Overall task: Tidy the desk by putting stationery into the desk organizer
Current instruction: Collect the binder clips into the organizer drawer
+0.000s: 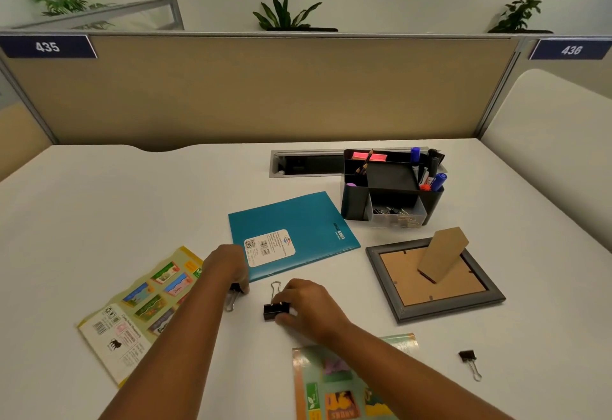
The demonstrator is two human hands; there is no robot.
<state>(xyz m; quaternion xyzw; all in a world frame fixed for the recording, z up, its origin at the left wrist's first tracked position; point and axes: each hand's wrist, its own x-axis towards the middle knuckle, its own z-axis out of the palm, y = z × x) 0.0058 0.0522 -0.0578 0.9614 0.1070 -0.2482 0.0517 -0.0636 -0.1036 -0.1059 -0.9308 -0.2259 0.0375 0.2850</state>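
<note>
Fingers of both hands curl on binder clips on the desk (99,194): left hand (228,267) on one clip (233,293), right hand (308,303) on another (275,311). Third clip (468,358) lies loose. Organizer (390,187) already holds markers, clips; three remain.

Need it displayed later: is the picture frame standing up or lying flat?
Lying flat, face down: the picture frame shows its brown backing, with its stand flap raised.
</note>
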